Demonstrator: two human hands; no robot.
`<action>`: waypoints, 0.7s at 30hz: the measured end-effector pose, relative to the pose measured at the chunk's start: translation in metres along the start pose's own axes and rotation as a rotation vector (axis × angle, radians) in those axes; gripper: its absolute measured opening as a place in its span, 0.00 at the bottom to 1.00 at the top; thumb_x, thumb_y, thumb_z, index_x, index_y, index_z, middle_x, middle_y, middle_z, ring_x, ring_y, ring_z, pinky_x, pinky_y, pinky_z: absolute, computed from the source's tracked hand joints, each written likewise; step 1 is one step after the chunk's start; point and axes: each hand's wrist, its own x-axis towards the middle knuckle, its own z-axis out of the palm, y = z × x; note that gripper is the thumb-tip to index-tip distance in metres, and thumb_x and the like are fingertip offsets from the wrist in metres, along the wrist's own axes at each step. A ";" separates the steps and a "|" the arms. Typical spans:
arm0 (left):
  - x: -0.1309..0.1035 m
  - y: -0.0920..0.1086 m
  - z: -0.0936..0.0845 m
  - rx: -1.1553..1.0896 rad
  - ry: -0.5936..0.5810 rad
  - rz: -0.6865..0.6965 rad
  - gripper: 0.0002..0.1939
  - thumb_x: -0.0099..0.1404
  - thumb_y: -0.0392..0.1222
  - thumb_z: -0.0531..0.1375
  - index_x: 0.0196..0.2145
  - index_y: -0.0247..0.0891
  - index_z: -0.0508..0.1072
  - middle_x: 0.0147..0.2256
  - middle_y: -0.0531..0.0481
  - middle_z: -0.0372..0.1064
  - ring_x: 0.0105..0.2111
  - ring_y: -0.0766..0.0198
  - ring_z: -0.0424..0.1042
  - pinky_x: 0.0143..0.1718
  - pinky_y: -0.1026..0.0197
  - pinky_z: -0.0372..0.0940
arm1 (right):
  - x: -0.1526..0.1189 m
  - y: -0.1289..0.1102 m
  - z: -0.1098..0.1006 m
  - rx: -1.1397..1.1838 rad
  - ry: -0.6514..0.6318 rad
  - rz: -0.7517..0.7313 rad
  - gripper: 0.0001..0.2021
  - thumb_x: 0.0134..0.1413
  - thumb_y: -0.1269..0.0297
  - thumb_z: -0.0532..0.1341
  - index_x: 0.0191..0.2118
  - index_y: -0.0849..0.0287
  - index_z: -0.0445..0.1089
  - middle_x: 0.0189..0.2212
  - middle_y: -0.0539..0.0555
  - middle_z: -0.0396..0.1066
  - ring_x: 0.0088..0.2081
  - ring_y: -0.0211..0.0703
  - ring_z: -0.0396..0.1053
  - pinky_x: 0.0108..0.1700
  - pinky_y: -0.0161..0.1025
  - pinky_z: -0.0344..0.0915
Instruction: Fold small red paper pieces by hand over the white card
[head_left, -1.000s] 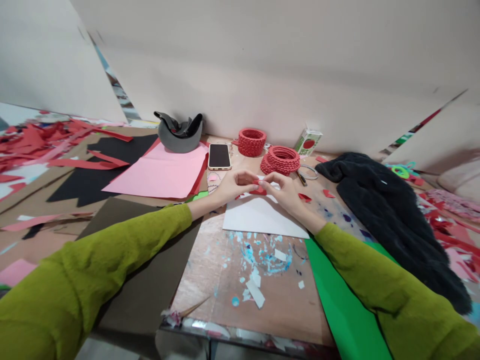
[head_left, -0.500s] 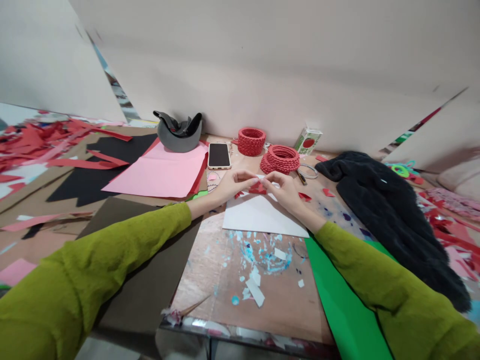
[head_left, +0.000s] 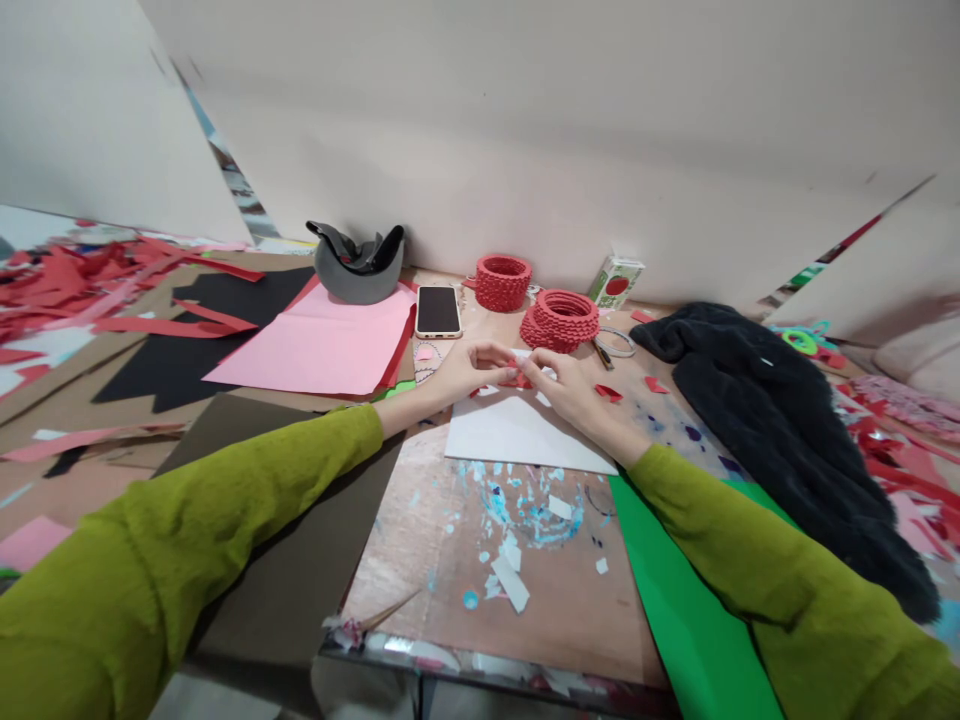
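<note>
Over the far part of a white sheet (head_left: pixel 525 432), my left hand (head_left: pixel 480 368) and my right hand (head_left: pixel 559 385) meet at their fingertips. Between them they pinch a small red paper piece (head_left: pixel 523 379), partly covered by the fingers. Both hands are closed on it. Just beyond my right hand stands a stack of red ridged rings (head_left: pixel 562 318), and another red ridged ring stack (head_left: pixel 503 284) sits farther back. Small red paper scraps (head_left: pixel 609 393) lie to the right of my right hand.
Behind the hands lie a phone (head_left: pixel 438 311) and a grey cap (head_left: pixel 360 268). Pink paper (head_left: pixel 322 340) is at left, a dark furry cloth (head_left: pixel 780 430) at right. A small box (head_left: pixel 616 283) leans near the wall. Green card (head_left: pixel 690 590) borders the paint-stained board (head_left: pixel 570 610).
My fingertips have shifted slightly around the red paper piece, and my right fingers have moved a little lower and closer to the left ones. Everything else stays in place.
</note>
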 end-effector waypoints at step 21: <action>0.005 -0.006 -0.002 0.012 -0.125 0.075 0.19 0.52 0.46 0.68 0.39 0.32 0.74 0.34 0.44 0.76 0.33 0.65 0.74 0.35 0.64 0.67 | 0.000 0.001 0.000 -0.220 -0.055 -0.135 0.16 0.61 0.63 0.54 0.23 0.60 0.68 0.24 0.52 0.72 0.29 0.40 0.63 0.38 0.39 0.55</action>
